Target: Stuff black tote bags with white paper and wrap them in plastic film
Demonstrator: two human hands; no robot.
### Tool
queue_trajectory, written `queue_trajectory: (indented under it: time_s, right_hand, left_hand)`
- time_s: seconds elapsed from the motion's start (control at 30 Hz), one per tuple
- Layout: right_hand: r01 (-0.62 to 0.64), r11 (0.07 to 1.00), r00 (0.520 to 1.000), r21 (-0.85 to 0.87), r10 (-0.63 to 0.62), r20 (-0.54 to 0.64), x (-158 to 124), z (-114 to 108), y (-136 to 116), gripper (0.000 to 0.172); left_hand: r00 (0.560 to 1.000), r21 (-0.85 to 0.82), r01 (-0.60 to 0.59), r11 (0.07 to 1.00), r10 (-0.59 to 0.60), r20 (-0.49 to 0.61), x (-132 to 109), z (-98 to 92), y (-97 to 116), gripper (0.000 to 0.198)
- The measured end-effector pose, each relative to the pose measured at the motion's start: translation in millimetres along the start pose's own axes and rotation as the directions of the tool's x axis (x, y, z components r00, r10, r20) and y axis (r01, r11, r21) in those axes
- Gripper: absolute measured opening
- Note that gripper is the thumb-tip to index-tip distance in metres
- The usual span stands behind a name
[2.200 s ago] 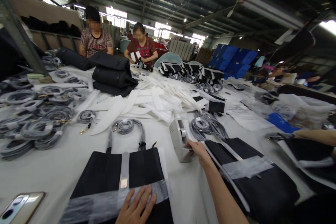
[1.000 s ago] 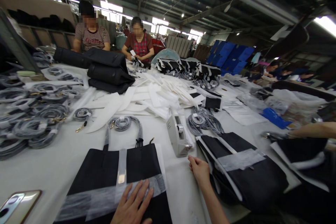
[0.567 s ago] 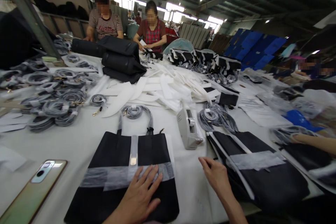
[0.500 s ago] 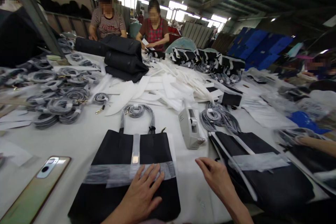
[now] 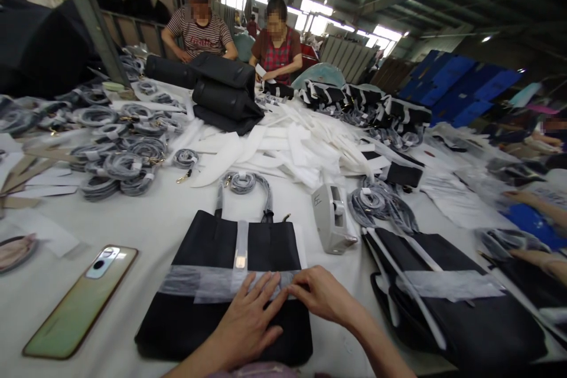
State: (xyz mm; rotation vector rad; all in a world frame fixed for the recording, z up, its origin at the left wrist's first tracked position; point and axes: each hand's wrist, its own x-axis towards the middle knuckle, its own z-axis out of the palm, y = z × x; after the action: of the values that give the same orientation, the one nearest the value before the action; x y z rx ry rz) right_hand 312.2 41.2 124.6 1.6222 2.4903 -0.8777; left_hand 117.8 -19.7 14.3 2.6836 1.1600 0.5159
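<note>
A black handbag (image 5: 221,325) lies flat on the white table, its wrapped handles pointing away, with a translucent strip (image 5: 186,283) across its front. My left hand (image 5: 252,316) rests on the strip and the bag, fingers spread. At the bag's right edge my right hand (image 5: 321,295) pinches at the end of the strip; thumb and forefinger are together, close to my left fingertips. A tape dispenser (image 5: 332,218) stands beyond the bag's upper right. Farther right lies a second black bag (image 5: 478,319) with a similar strip.
A phone (image 5: 80,307) lies at left. Behind it are coiled wrapped straps (image 5: 119,165). White foam sheets (image 5: 274,147) cover the middle. Stacked black bags (image 5: 228,94) stand farther back, near two people (image 5: 201,35). Another person's hands reach in at right.
My right hand has moved left from the table onto the bag's right edge, its fingers now at the strip. My left hand stays on the bag. The view has shifted slightly.
</note>
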Motion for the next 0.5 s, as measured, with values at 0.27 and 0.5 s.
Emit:
queue_trajectory:
  time_s: [0.27, 0.5]
  right_hand:
    - [-0.107, 0.943, 0.991, -0.316, 0.128, 0.046, 18.0, 0.0, -6.3, 0.029]
    - [-0.21, 0.918, 0.973, -0.338, 0.229, 0.019, 26.7, 6.9, -7.4, 0.029]
  left_hand:
    - [1.0, -0.018, -0.022, 1.0, 0.022, -0.014, 0.0, 0.6, -2.4, 0.07]
    - [1.0, -0.013, -0.01, 1.0, 0.01, -0.013, 0.1, 4.7, -1.7, 0.071]
